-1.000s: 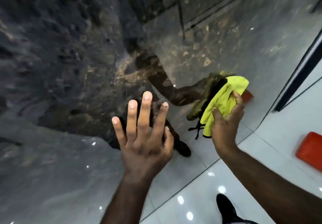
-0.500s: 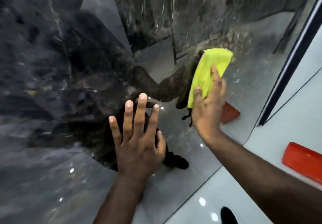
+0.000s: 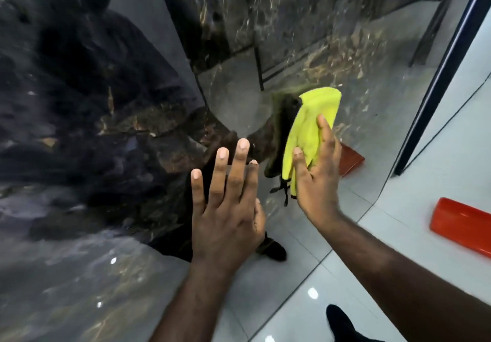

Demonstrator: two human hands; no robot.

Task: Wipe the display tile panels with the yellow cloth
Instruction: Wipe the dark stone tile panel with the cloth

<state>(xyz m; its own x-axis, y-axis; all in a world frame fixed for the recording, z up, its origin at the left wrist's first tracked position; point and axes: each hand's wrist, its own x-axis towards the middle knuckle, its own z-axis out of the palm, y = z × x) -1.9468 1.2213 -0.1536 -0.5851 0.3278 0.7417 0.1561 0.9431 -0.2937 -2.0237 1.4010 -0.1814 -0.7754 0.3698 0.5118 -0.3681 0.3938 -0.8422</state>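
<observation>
Tile panel (image 3: 79,155) | right hand (image 3: 316,182) seemingly pressing yellow cloth (image 3: 313,118), partly hidden

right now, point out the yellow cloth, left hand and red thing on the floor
yellow cloth (image 3: 308,129), head view, middle of the fabric
left hand (image 3: 225,219), head view, back of the hand
red thing (image 3: 462,226), head view, its top face
</observation>
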